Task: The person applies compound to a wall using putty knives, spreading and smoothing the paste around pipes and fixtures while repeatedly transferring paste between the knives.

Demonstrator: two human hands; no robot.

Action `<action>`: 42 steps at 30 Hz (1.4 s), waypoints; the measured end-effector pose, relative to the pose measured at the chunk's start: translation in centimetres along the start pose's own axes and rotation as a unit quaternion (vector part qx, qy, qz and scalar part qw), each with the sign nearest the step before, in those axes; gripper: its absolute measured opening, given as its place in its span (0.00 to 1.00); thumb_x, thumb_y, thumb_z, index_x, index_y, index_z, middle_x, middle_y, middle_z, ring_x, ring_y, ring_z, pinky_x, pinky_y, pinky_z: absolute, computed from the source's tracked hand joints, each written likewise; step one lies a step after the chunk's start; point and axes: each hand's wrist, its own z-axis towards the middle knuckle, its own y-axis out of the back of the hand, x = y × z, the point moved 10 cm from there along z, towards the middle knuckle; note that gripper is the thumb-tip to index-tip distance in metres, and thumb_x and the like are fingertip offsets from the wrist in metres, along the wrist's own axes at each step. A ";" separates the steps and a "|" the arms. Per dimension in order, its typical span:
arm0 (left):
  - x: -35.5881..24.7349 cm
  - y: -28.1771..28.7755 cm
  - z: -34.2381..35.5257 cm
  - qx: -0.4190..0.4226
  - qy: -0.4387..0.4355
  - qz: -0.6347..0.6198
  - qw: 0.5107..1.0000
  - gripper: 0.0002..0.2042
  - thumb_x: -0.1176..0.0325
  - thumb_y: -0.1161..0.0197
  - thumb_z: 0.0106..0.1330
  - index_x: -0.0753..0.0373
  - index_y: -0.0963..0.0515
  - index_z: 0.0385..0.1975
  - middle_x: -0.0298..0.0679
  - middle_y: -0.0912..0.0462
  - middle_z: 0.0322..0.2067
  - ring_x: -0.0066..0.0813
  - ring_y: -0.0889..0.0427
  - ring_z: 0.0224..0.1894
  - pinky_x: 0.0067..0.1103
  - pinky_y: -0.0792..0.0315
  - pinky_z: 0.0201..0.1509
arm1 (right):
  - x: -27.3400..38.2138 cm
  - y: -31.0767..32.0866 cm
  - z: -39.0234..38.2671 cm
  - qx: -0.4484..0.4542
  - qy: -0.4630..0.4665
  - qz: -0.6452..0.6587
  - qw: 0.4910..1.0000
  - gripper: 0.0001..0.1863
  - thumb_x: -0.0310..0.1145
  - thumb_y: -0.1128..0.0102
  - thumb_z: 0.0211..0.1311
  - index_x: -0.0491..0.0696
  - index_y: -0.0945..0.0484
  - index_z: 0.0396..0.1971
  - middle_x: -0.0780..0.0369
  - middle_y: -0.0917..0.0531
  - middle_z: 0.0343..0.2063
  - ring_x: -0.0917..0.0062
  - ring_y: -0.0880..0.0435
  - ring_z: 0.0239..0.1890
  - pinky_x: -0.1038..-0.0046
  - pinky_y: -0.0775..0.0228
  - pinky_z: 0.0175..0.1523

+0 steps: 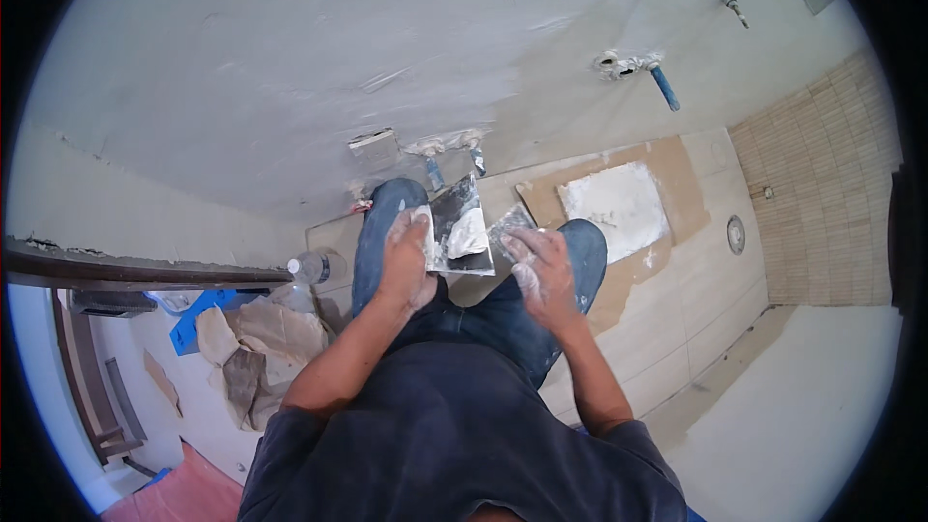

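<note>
Between my knees, my left hand (406, 266) grips a dark rectangular plate (449, 203) by its light left edge, with a lump of white putty (469, 234) on its face. Just to the right, my right hand (539, 271) has its fingers on a smaller, putty-smeared scraper blade (507, 224), held at the right side of the plate. Both hands are dusted white. My jeans-covered knees (391, 195) are bent on either side, close to the grey plastered wall (290, 68).
Pipe fittings (665, 87) and a socket box (373, 145) are on the wall. Right lie cardboard (681, 193) with a white-smeared sheet (614, 195) and a floor drain (736, 235); beige tiling (812, 184) rises beyond. Left are a plastic bottle (309, 269), crumpled paper (275, 329) and a blue object (193, 324).
</note>
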 end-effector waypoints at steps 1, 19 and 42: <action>-0.7 0.2 0.2 0.012 0.002 0.006 1.000 0.08 0.71 0.54 0.71 0.65 0.30 0.44 0.39 0.21 0.37 0.29 0.18 0.37 0.26 0.22 0.42 | -0.9 -0.3 0.2 0.044 -0.014 -0.031 0.998 0.15 0.33 0.43 0.61 0.47 0.19 0.47 0.58 0.20 0.51 0.62 0.22 0.48 0.63 0.34 0.55; -5.5 -3.2 2.4 0.199 0.049 0.427 0.881 0.20 0.65 0.47 0.69 0.72 0.32 0.55 0.44 0.22 0.49 0.30 0.24 0.53 0.22 0.32 0.57 | 5.6 2.1 3.0 0.258 0.168 -0.063 0.949 0.20 0.37 0.32 0.50 0.58 0.18 0.46 0.72 0.20 0.52 0.70 0.25 0.41 0.66 0.31 0.48; -29.1 -19.3 1.4 0.248 -0.002 0.720 0.648 0.15 0.57 0.36 0.57 0.60 0.30 0.32 0.29 0.34 0.28 0.18 0.36 0.32 0.17 0.44 0.35 | -39.7 -23.4 -14.0 -0.455 -0.643 0.492 0.370 0.23 0.30 0.37 0.60 0.50 0.33 0.55 0.61 0.27 0.52 0.70 0.24 0.48 0.61 0.19 0.40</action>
